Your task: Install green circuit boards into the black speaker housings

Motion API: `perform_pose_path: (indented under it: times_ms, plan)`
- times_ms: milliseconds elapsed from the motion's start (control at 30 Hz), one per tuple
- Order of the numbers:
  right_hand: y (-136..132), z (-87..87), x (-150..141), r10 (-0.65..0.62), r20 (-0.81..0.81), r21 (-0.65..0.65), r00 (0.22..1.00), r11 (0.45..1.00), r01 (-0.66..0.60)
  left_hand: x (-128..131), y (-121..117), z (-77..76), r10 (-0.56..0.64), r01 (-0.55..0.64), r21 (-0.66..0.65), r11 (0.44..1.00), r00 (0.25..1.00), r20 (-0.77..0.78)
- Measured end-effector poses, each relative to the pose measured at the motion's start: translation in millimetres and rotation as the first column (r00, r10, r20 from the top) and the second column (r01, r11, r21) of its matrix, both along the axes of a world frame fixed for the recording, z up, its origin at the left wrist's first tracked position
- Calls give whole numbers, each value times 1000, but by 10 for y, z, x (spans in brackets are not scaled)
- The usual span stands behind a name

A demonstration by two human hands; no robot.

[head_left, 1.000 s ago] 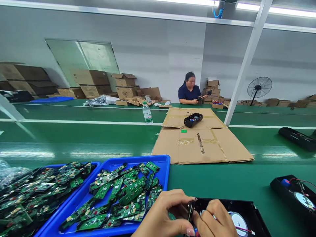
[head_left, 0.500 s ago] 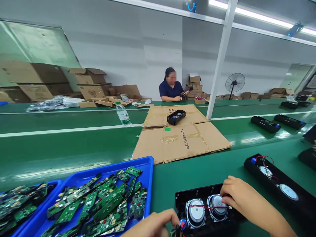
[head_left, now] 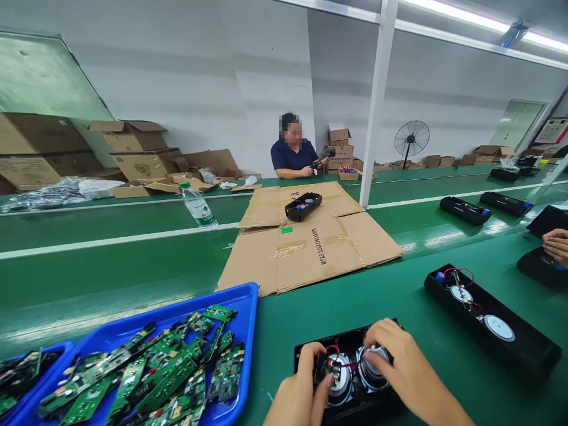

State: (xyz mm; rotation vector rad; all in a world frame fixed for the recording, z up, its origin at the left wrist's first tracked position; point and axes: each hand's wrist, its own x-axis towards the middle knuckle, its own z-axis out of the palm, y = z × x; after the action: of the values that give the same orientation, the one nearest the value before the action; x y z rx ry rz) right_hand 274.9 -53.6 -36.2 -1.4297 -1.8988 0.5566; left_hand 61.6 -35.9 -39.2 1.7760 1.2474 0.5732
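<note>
Speaker housing (head_left: 355,378), black and open-topped, lay on the green surface (head_left: 399,307) at the near edge, just right of a blue tray (head_left: 246,331). Left hand (head_left: 297,396) pinched a small board (head_left: 323,370) between thumb and fingers, grip clamped on it, over the left driver (head_left: 341,384). Right hand (head_left: 399,367) rested on the right driver (head_left: 375,370), fingers curled on its rim; whether it gripped or only steadied could not be told. Red wires (head_left: 350,365) ran between board and drivers.

Judged progress: both drivers sat in the housing and wiring was attached; the board appeared not yet seated, so placing it seemed to remain. No cover showed on the unit.

Tray held a heap of green boards (head_left: 168,373). A longer housing (head_left: 488,319) with drivers lay to the right, well apart. Beyond lay flattened cardboard (head_left: 319,248), a water bottle (head_left: 197,207), and a person (head_left: 293,157) seated at the far side. Another worker's hand (head_left: 557,245) showed at the right edge.
</note>
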Motion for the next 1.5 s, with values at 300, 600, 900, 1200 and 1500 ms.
perform_pose_path:
  times_ms: [300, 600, 900, 1200, 1500]
  plan:
    - [-17, -404, -353, 31, -28, 204, 999, 979, -24, 12, 39, -52, 33, -33, -18, 999, 999, 6]
    - [-10, -376, -379, 32, 58, 325, 998, 944, -49, 25, 58, -147, 2, -2, 8, 1000, 999, -39]
    - [-17, -400, -425, -13, 89, 382, 996, 924, -22, 56, 41, -80, -50, 59, 77, 995, 992, -113]
    - [-24, -413, -415, 5, 43, 370, 999, 929, -21, 63, 54, -102, -14, 23, 86, 996, 994, -106]
    - [-13, -405, -417, 26, 59, 378, 998, 925, -46, 48, 58, -161, -49, 72, 198, 978, 992, -119]
